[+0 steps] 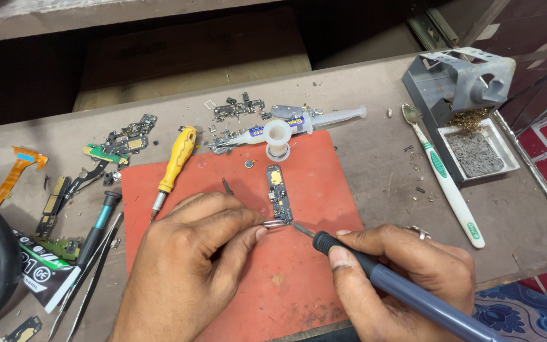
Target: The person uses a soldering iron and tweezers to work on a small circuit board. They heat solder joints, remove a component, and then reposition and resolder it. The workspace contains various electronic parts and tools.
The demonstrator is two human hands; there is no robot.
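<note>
Your workbench (362,88) carries a red mat (299,285) in the middle, and both your hands rest on its near half. Your left hand (188,269) is curled, thumb and forefinger pinched shut on a pair of metal tweezers (275,223) whose tips touch the lower end of the small circuit board (278,193) lying upright on the mat. Your right hand (400,278) is wrapped closed around a soldering iron (400,285) (grey-blue handle, black collar), its tip meeting the same lower end of the board from the right. Beyond the mat lie a grey iron stand (460,79), a white-and-green toothbrush (451,183), a yellow screwdriver (175,161), a syringe (324,118), a white solder spool (278,139) and scattered board scraps (125,142)
</note>
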